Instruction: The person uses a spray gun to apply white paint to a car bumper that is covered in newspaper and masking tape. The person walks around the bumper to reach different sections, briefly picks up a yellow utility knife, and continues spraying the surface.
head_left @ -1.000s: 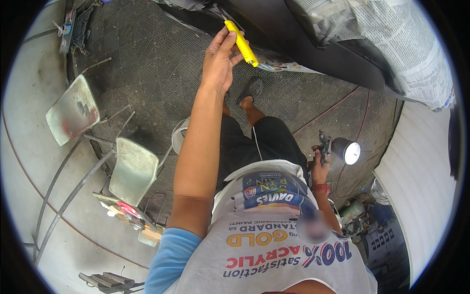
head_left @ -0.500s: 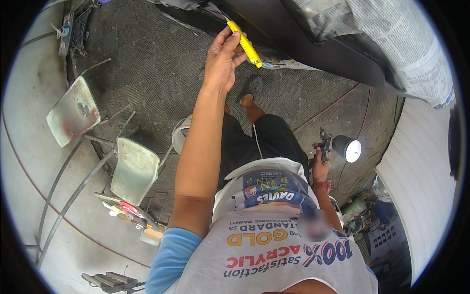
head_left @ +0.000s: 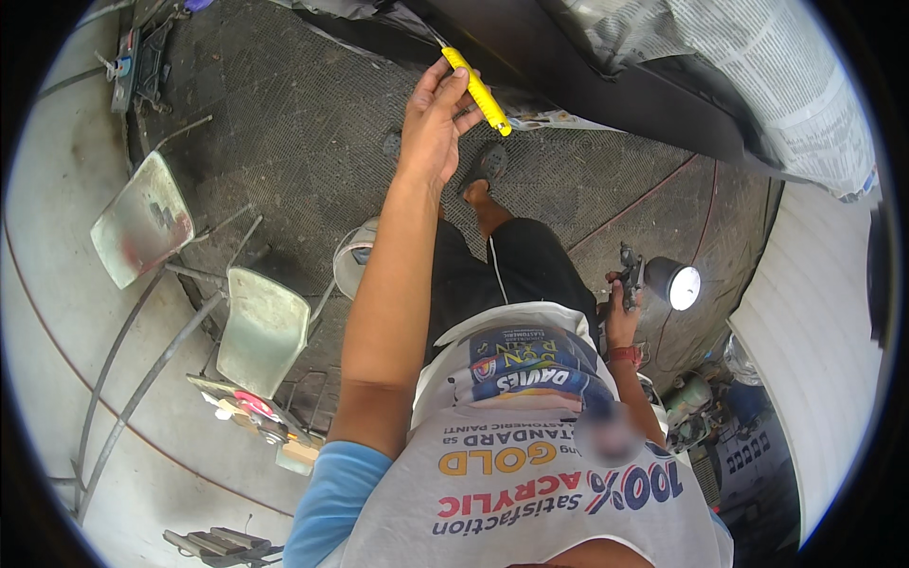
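Observation:
My left hand (head_left: 436, 123) reaches forward and is closed on a yellow utility knife (head_left: 478, 95). Its thin blade points up and away, at the edge of a long black panel (head_left: 559, 71); whether it touches the panel cannot be made out. Low at my right side, my right hand (head_left: 621, 312) grips a dark metal spray gun (head_left: 629, 270). A round dark cup (head_left: 674, 284) with a bright white end sits beside the gun, seemingly attached to it. Newspaper sheets (head_left: 772, 76) cover the area beyond and right of the panel.
Two worn pale chairs (head_left: 142, 220) with metal frames stand on the left. A bucket (head_left: 352, 260) sits beside my left leg. A thin red hose (head_left: 632, 206) crosses the textured dark floor (head_left: 284, 123). A cluttered board (head_left: 248, 407) with a red item lies near the chairs.
My left hand and the utility knife have shifted very slightly right and nearer to me. My right hand with the spray gun stays nearly still.

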Available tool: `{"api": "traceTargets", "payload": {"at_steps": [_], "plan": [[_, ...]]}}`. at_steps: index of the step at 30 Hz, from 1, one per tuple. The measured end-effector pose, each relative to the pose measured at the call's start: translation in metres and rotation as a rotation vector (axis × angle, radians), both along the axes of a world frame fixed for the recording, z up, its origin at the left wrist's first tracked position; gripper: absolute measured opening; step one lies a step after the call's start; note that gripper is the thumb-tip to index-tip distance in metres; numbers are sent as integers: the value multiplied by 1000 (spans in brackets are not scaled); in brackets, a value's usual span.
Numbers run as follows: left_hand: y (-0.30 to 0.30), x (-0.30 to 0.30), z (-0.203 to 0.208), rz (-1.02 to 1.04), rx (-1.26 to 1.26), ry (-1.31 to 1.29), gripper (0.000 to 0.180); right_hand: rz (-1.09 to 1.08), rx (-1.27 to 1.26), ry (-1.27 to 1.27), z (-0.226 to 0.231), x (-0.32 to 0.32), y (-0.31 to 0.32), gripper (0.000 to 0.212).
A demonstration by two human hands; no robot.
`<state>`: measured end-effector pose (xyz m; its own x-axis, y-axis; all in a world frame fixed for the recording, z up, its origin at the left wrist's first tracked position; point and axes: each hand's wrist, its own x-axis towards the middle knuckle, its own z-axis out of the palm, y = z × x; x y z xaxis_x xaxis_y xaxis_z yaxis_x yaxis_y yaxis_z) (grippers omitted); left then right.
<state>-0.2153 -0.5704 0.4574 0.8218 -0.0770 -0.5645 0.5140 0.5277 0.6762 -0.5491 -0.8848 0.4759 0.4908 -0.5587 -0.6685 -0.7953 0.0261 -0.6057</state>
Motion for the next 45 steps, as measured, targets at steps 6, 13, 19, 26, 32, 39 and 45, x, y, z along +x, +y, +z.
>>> {"api": "traceTargets", "payload": {"at_steps": [6,13,19,26,32,39,45], "plan": [[-4,-5,0,8,6,19,52,-2,16,-5,-1,-1,-2,31],[-11,-10,0,4,4,26,46,-23,1,-2,0,-1,1,26],[-18,-15,-1,11,2,56,40,-27,-2,2,-1,-2,-1,27],[-28,-24,-2,8,-13,79,38,-10,-11,29,6,3,1,26],[-29,-28,-6,14,-8,87,35,-22,-12,30,8,5,2,25],[-36,-34,-4,15,-18,121,33,-27,-23,5,3,1,-1,24],[-37,-34,-4,22,-36,121,34,-31,-18,-1,-2,-5,-5,24]]}}
